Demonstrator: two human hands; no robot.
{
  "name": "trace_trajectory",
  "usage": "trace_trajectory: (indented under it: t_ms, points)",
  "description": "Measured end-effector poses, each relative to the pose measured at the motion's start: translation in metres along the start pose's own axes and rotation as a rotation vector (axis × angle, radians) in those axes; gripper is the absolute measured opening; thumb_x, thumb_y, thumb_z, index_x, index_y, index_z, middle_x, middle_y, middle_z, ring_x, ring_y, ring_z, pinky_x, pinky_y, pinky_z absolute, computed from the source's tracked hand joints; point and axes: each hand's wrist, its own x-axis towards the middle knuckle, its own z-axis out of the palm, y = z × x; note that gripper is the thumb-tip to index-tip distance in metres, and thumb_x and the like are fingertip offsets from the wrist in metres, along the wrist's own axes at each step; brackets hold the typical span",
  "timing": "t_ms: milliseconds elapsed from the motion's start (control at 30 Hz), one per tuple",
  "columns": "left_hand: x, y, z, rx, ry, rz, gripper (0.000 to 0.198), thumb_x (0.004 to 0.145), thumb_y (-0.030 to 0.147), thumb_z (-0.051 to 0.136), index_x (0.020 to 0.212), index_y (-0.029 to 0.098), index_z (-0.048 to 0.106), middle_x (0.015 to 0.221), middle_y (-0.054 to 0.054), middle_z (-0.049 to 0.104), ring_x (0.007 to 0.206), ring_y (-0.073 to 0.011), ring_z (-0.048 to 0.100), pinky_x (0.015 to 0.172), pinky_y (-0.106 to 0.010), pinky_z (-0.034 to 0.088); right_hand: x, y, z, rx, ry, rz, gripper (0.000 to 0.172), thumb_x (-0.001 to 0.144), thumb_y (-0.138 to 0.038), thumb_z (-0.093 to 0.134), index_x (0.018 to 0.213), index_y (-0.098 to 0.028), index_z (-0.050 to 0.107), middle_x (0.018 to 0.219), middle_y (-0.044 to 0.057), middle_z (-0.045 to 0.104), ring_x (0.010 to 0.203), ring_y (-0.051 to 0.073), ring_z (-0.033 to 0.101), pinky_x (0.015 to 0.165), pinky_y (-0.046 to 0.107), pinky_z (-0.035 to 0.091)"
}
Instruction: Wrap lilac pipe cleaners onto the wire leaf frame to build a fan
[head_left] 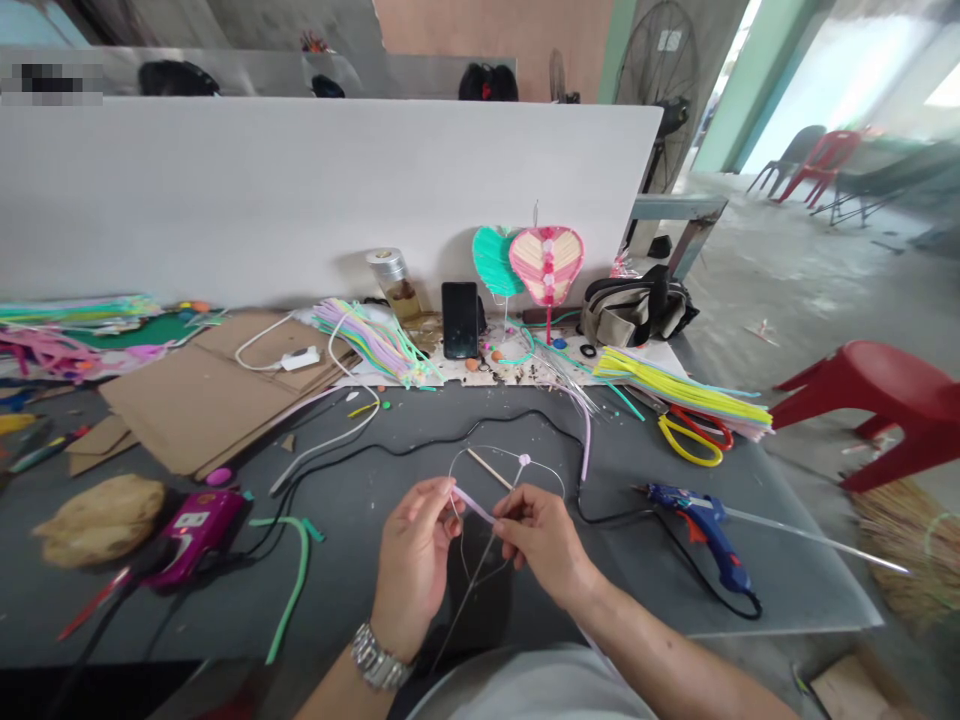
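My left hand (414,555) and my right hand (541,540) are both closed in a pinch on a short lilac pipe cleaner (474,505) stretched between them. It lies across a thin heart-shaped wire frame (544,466) with a wooden stick (489,468) at its middle, held just above the grey table (360,520). A metal watch sits on my left wrist.
A blue glue gun (705,530) lies right of my hands, a purple one (196,525) left. Yellow scissors (694,435), pipe-cleaner bundles (679,385), cardboard sheets (202,395), a phone (460,318), two finished heart fans (546,262) and a black cable (420,445) crowd the table. A red stool (885,395) stands right.
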Motion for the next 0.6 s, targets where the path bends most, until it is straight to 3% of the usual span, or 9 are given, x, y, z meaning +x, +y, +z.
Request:
trace_trajectory:
  t_ms: [600]
  points:
    - [-0.0006, -0.0011, -0.0018, -0.045, 0.012, -0.018, 0.027, 0.072, 0.039, 0.085, 0.079, 0.019, 0.07, 0.074, -0.002, 0.062, 0.065, -0.0132, 0.056, 0.053, -0.023, 0.046, -0.0002, -0.0065, -0.0011, -0.039, 0.012, -0.02, 0.023, 0.061, -0.031, 0.075, 0.075, -0.018, 0.062, 0.055, -0.006, 0.058, 0.044, 0.009, 0.053, 0.036, 0.018, 0.037]
